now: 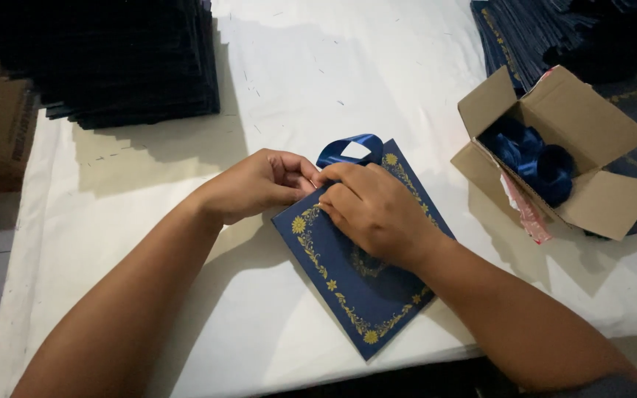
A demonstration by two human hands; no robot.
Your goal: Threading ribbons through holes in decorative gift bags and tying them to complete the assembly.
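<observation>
my left hand [259, 184] and right hand [374, 210] fingers pinch the blue ribbon [352, 147] at the navy card [363, 273] edge; I'd press it flat while tucking

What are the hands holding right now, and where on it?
Both hands meet at the top edge of the dark blue card. The left hand and right hand pinch the blue ribbon loop at its base; the exact grip is hidden.
</observation>
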